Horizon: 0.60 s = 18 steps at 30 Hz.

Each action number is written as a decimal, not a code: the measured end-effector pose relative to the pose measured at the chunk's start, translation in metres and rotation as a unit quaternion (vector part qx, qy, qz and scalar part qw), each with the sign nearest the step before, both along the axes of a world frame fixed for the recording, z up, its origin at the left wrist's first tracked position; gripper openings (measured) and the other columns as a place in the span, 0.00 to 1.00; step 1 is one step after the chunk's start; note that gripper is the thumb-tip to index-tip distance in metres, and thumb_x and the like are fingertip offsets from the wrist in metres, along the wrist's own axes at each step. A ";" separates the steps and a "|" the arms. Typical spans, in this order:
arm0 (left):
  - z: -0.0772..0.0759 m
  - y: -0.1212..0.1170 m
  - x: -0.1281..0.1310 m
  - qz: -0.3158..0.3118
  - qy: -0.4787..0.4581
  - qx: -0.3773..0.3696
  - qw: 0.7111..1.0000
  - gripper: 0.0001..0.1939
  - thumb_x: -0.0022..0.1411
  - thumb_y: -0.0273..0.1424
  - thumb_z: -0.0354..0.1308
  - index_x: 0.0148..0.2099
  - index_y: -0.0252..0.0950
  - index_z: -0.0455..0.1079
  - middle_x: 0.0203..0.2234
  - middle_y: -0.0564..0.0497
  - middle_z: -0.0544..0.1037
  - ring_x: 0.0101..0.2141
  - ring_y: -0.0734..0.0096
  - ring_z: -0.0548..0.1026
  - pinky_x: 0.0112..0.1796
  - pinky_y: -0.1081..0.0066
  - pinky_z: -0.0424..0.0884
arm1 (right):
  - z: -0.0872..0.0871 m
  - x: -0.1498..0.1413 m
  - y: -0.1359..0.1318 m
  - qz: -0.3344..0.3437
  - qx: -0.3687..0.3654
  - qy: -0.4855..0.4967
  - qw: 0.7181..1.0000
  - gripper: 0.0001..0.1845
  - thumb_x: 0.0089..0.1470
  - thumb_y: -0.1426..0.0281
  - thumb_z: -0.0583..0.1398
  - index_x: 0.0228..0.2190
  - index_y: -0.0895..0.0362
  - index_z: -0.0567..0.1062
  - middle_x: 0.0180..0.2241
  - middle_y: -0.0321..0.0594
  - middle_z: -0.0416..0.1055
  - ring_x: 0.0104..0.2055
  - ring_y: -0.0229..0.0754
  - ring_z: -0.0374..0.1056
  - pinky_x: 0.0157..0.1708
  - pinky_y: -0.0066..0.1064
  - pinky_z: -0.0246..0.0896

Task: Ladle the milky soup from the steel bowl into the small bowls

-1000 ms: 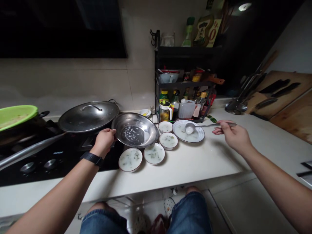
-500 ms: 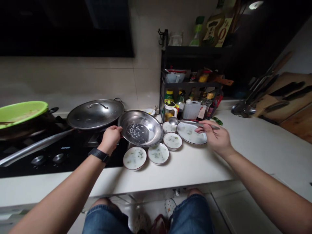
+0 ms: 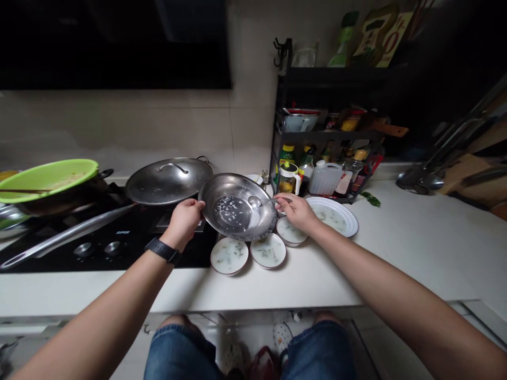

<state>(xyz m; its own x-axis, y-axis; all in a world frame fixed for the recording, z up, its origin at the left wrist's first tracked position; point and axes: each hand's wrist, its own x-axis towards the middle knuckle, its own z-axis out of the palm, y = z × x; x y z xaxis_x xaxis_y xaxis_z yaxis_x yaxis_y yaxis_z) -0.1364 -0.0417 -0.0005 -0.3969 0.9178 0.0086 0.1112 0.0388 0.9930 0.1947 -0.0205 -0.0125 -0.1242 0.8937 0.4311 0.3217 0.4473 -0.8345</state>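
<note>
My left hand [image 3: 187,220] pinches the rim of a wide steel basin [image 3: 216,184], which is tilted with white bits and a little pale liquid at its bottom. A metal spoon [image 3: 255,201] is in my right hand [image 3: 297,212], its bowl over the inside of the basin; whether it touches is unclear. Just below the basin stand a left bowl [image 3: 229,256] and a middle bowl [image 3: 268,250], both full of milky liquid with green bits. Another such bowl [image 3: 291,232] is partly behind my right wrist. A ridged white plate [image 3: 351,224] holds the same liquid.
A lidded wok [image 3: 168,182] and a pot under a green colander [image 3: 71,174] stand on the black stove [image 3: 146,248] at left. The spice rack [image 3: 332,132] with bottles is behind the plate. Ladles [image 3: 420,179] lie at the far right.
My right hand has brought the spoon leftward from above the plate to over the basin. My left hand keeps its hold on the rim. The whole view has shifted a little.
</note>
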 end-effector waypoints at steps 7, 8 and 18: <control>0.005 -0.003 0.004 0.018 0.033 -0.012 0.999 0.10 0.53 0.34 0.63 0.25 0.39 0.66 0.17 0.55 0.68 0.21 0.70 0.67 0.26 0.71 0.63 | 0.003 0.003 -0.007 -0.083 -0.242 0.200 0.946 0.12 0.67 0.70 0.59 0.30 0.55 0.76 0.19 0.39 0.76 0.21 0.42 0.75 0.21 0.28 0.71; 0.006 -0.004 0.004 0.019 0.024 -0.014 0.999 0.09 0.53 0.34 0.63 0.25 0.39 0.66 0.17 0.55 0.68 0.21 0.70 0.67 0.26 0.71 0.64 | 0.002 0.002 -0.008 -0.094 -0.263 0.215 0.936 0.13 0.68 0.72 0.58 0.29 0.55 0.74 0.18 0.40 0.75 0.20 0.42 0.75 0.19 0.27 0.70; 0.007 -0.003 0.001 0.020 -0.029 0.001 0.999 0.10 0.51 0.32 0.62 0.24 0.39 0.64 0.17 0.56 0.66 0.21 0.71 0.66 0.27 0.70 0.67 | 0.028 0.046 -0.032 -0.123 -0.252 0.266 0.922 0.12 0.69 0.76 0.56 0.33 0.59 0.75 0.20 0.44 0.77 0.21 0.39 0.76 0.23 0.25 0.74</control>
